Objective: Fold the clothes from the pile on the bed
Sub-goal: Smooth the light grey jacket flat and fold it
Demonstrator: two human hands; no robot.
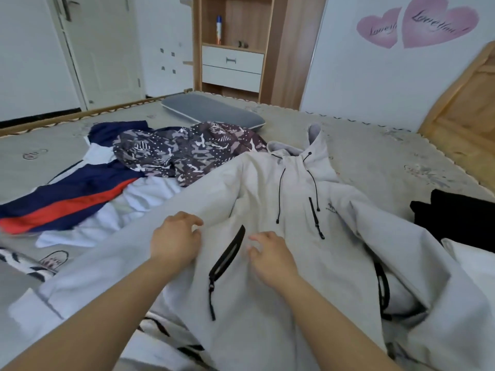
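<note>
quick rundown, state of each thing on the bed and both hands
grey hoodie: spread front up, sleeves out, unfolded
left hand: resting on the hoodie, fingers loosely bent
right hand: on the hoodie, fingers spread
camouflage garment: crumpled, unfolded
navy, red and white jacket: lying loose, unfolded
black garment: by the right edge, fold unclear
grey pillow: flat

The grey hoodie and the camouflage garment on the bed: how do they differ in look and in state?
The grey hoodie is plain light grey with black zips and cords; the camouflage garment is patterned in dark and pale patches. The grey hoodie lies spread out, front up, with both hands, left and right, on it; the camouflage garment lies crumpled and untouched, farther from the person. Both lie unfolded on the bed.
</note>
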